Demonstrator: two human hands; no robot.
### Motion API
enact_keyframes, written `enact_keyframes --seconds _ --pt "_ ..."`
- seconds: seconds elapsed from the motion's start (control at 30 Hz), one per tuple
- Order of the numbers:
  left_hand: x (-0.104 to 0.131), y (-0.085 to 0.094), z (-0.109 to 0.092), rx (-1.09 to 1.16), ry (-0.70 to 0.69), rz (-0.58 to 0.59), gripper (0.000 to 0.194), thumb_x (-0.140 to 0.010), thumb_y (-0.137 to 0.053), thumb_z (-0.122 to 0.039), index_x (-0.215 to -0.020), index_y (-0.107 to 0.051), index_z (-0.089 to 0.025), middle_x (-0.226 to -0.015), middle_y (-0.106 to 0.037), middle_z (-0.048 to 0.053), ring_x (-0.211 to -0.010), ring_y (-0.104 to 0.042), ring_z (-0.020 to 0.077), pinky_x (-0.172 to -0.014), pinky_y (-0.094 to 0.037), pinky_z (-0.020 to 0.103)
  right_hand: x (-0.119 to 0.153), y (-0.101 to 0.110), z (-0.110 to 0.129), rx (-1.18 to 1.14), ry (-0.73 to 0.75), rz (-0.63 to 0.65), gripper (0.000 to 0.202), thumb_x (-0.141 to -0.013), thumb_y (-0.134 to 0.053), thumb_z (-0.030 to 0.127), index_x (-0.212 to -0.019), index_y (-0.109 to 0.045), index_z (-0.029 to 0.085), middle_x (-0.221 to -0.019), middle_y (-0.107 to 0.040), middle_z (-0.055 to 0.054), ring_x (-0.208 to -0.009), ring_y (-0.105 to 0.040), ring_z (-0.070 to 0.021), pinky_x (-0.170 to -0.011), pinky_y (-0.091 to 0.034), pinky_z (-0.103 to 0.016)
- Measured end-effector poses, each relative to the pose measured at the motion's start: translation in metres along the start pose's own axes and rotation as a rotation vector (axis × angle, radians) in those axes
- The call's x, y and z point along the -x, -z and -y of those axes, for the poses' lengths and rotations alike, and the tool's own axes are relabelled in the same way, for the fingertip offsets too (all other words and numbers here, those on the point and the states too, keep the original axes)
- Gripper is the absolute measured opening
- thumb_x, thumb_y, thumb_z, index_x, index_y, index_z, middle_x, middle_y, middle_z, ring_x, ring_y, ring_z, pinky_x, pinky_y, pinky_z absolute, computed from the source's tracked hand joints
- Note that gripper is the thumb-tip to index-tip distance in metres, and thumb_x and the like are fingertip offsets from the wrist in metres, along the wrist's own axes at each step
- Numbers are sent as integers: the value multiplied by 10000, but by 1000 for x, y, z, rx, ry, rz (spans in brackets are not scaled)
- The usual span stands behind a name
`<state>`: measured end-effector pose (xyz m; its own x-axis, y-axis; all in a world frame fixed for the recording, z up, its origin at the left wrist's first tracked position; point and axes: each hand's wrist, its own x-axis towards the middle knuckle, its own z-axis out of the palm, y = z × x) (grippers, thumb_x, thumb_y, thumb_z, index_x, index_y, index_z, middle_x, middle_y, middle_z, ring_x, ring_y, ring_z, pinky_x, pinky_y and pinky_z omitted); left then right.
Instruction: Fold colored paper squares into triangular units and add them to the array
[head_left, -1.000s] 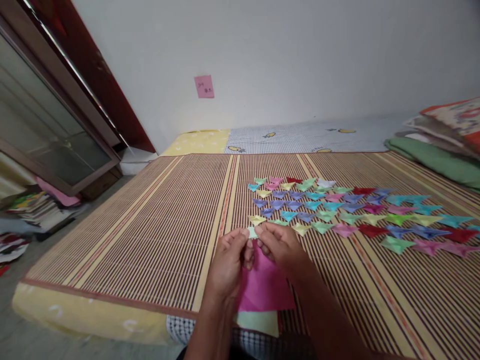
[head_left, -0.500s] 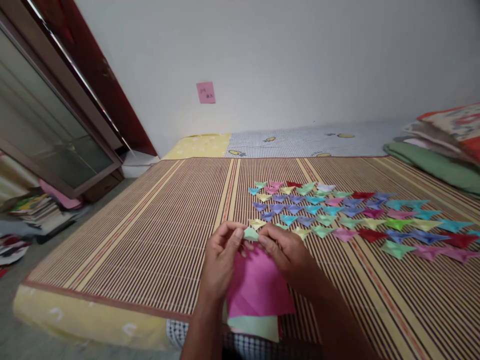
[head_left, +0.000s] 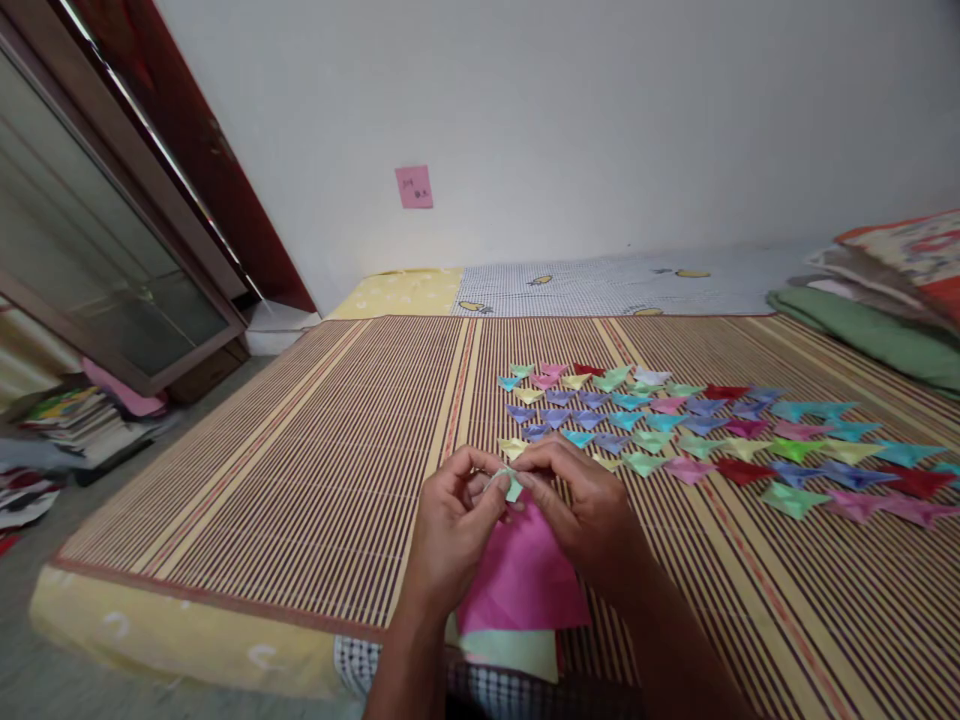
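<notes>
Between my fingertips is a small piece of pale green folded paper [head_left: 514, 488]. My left hand [head_left: 457, 525] pinches its left side, and my right hand [head_left: 581, 500] pinches its upper right edge. Fingers cover much of the paper, so its full shape is hidden. Just below lies a magenta paper sheet [head_left: 521, 580], partly under my hands, on top of a pale green sheet [head_left: 517, 650]. Beyond and to the right, rows of small folded paper boats [head_left: 694, 470] in many colours rest on the striped mat.
The striped bamboo mat [head_left: 262, 470] covers a bed against a white wall. A pink note [head_left: 414, 187] is stuck on the wall. Folded green cloth [head_left: 862, 330] and a patterned pillow [head_left: 922, 250] sit at right. Books [head_left: 79, 420] are stacked at left by a glass-panelled door [head_left: 112, 220].
The pale green paper has turned between my fingers and shows a smaller, narrower face. My hands have drawn slightly closer together around it.
</notes>
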<state>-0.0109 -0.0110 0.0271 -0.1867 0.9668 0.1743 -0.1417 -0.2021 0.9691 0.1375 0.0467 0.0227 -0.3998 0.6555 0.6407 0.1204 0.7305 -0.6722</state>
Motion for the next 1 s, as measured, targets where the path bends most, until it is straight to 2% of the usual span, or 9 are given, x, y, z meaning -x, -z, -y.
enact_keyframes --seconds 0.17,0.33,0.47,0.77,0.83,1.0 --pt "2 -2 -5 -90 -83 48 181 -960 -678 -293 -827 -666 -170 -824 -645 15 -681 -616 118 -634 -526 228 0 1 5 -9 -28 3 94 -976 -596 144 -930 -662 192 -869 -656 -13 -820 -634 -165 -725 -488 -303" --pt "2 -3 -2 -174 -143 19 169 -973 -661 -267 -827 -677 -183 -879 -619 20 -728 -599 124 -628 -511 223 -2 0 11 13 -39 -40 144 -954 -587 119 -842 -640 191 -796 -621 5 -750 -603 -149 -678 -464 -285" --pt "2 -7 1 -123 -155 5 141 -977 -651 -274 -871 -698 -193 -908 -624 21 -747 -619 130 -617 -533 220 -1 0 12 46 -52 -131 154 -951 -563 137 -818 -612 196 -762 -611 10 -696 -587 -146 -644 -456 -284" --pt "2 -14 -1 6 -132 -115 78 -932 -703 -247 -911 -667 -182 -1103 -674 49 -670 -671 90 -609 -567 214 1 -1 8 59 -125 -297 117 -952 -561 193 -842 -591 219 -760 -628 14 -661 -597 -147 -620 -472 -286" --pt "2 -13 -1 -18 -137 -125 52 -928 -699 -218 -908 -663 -186 -1116 -671 51 -722 -677 103 -638 -565 221 1 1 9 74 -143 -302 123 -953 -557 204 -836 -591 223 -746 -622 14 -638 -579 -146 -607 -465 -290" --pt "3 -11 4 -217 -207 -125 91 -907 -673 -113 -883 -676 -202 -1130 -665 69 -1021 -666 193 -791 -557 270 1 2 11 65 -161 -282 101 -929 -568 192 -839 -600 223 -721 -612 16 -613 -565 -144 -590 -466 -287"
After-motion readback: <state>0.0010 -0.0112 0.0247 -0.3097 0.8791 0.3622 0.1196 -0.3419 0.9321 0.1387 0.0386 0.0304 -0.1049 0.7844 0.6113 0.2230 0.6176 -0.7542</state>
